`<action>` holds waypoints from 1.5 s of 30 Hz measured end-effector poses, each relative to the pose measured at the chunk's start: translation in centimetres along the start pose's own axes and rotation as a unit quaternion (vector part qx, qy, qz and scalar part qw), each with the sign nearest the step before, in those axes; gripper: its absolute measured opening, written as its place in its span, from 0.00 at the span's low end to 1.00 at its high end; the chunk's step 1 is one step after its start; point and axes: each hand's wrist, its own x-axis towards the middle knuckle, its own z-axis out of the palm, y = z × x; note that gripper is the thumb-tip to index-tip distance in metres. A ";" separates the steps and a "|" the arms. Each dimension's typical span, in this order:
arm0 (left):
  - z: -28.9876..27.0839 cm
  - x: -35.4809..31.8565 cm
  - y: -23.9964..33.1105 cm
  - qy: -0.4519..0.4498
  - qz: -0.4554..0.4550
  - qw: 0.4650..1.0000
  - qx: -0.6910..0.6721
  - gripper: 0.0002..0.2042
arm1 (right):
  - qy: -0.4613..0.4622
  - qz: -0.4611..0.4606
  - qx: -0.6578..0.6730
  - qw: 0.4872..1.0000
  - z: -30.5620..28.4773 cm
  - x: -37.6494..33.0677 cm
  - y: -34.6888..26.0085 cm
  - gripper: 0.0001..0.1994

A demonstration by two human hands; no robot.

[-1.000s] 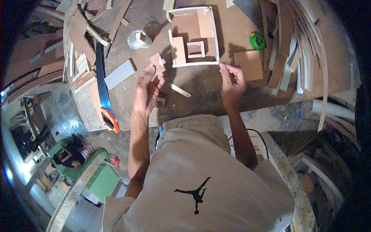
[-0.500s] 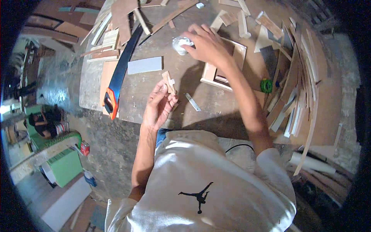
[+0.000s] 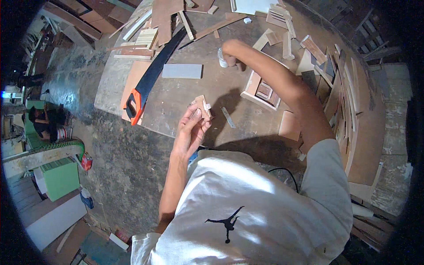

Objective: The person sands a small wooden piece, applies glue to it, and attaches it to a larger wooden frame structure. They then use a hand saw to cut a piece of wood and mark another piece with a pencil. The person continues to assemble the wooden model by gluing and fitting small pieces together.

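My left hand (image 3: 193,126) pinches a small piece of wood (image 3: 201,106) between thumb and fingers, held up over the near side of the workbench. A little white block is attached to the wood's side. My right arm reaches out across the bench, wrist bent down. My right hand (image 3: 233,58) is at a small white container (image 3: 222,58) and covers part of it; its fingers are mostly hidden and in shadow. Between my hands lies a short metal strip (image 3: 228,117). Under my right forearm sits a shallow wooden box (image 3: 251,93) with small parts inside.
An orange-handled handsaw (image 3: 148,86) lies on the left, beside a grey rectangular block (image 3: 182,71). Wood offcuts (image 3: 287,44) are scattered along the far side, and long strips (image 3: 346,101) pile up on the right. A person (image 3: 44,121) sits at the far left.
My right hand has gone from open beside the white container to bent down over it. The left hand still holds the wood, now tilted differently. The whole view has shifted.
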 end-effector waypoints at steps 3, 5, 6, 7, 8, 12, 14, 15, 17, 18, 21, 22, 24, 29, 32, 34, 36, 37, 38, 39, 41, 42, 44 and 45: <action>-0.3 -0.8 0.1 0.006 0.018 1.000 0.003 0.14 | 0.067 -0.068 -0.051 0.994 0.1 -0.8 -0.1 0.12; -0.6 -1.3 0.3 0.007 0.033 0.999 0.002 0.14 | 0.157 -0.111 -0.088 0.977 1.3 -6.2 -1.0 0.11; -0.5 -1.1 0.3 0.000 0.032 0.999 0.005 0.14 | 0.191 -0.124 -0.095 0.969 1.9 -7.2 -0.6 0.11; -0.6 -0.8 0.2 -0.007 0.030 1.000 0.005 0.13 | 0.210 -0.127 -0.097 0.964 2.2 -6.3 -0.4 0.11; -0.7 -0.6 0.1 -0.012 0.030 0.999 0.005 0.13 | 0.230 -0.132 -0.100 0.959 2.4 -5.4 -0.3 0.11; 0.2 -0.2 0.4 -0.032 0.027 0.999 0.025 0.13 | 0.255 -0.124 -0.135 0.949 2.1 -3.8 -0.9 0.20; 0.4 -0.1 0.4 -0.037 0.029 0.999 0.027 0.13 | 0.255 -0.128 -0.131 0.949 1.8 -3.9 -1.4 0.20; 0.5 0.0 0.4 -0.040 0.030 0.998 0.028 0.13 | 0.246 -0.127 -0.132 0.952 1.7 -3.9 -1.5 0.20; 1.1 0.7 0.1 -0.058 0.014 0.998 0.029 0.13 | 0.247 -0.108 -0.135 0.953 1.2 -0.1 -1.0 0.20; 1.2 0.9 0.0 -0.063 0.009 0.998 0.029 0.13 | 0.249 -0.101 -0.140 0.953 1.0 1.0 -0.8 0.20; 1.0 0.6 0.4 -0.050 0.015 0.998 0.031 0.13 | 0.244 -0.135 -0.156 0.948 1.0 -1.6 -1.7 0.20; 1.2 0.6 0.4 -0.047 0.013 0.998 0.031 0.13 | 0.247 -0.137 -0.147 0.948 1.1 -1.6 -1.4 0.19; 1.3 0.5 0.2 -0.048 0.005 0.999 0.025 0.13 | 0.275 -0.125 -0.104 0.947 1.6 -1.5 -0.9 0.17; 0.7 0.4 0.5 -0.060 0.004 0.998 0.020 0.13 | 0.204 -0.101 0.056 0.972 2.2 -4.4 0.5 0.16; 0.0 0.3 0.9 -0.064 0.008 0.998 0.007 0.13 | 0.266 -0.129 0.115 0.948 3.2 -8.6 2.0 0.16; 0.1 0.2 1.1 -0.061 0.009 0.998 -0.007 0.13 | 0.364 -0.197 0.116 0.903 4.1 -9.0 3.5 0.16; 0.9 0.8 1.1 -0.083 0.002 0.997 -0.007 0.14 | 0.483 -0.285 0.092 0.823 5.7 -7.2 6.4 0.18; 0.7 0.4 1.6 -0.076 0.016 0.997 -0.006 0.14 | 0.531 -0.254 0.150 0.795 7.3 -10.4 5.4 0.18; 1.0 0.2 1.9 -0.063 0.028 0.998 0.003 0.14 | 0.575 -0.320 0.198 0.727 8.9 -11.7 5.3 0.16; 1.5 0.0 2.2 -0.050 0.037 0.998 0.011 0.14 | 0.609 -0.381 0.244 0.651 10.3 -12.4 5.5 0.15; 2.2 -0.2 2.7 -0.032 0.057 0.998 0.023 0.15 | 0.579 -0.505 0.366 0.526 13.2 -14.5 4.7 0.12; 2.5 -0.3 3.1 -0.028 0.065 0.997 0.028 0.15 | 0.515 -0.560 0.441 0.476 15.0 -16.1 4.1 0.11; 3.7 -0.1 3.5 -0.017 0.077 0.996 0.034 0.15 | 0.446 -0.615 0.516 0.396 17.7 -17.8 3.6 0.10; 4.4 0.0 3.6 -0.005 0.086 0.996 0.036 0.15 | 0.444 -0.629 0.519 0.371 18.7 -18.0 3.2 0.10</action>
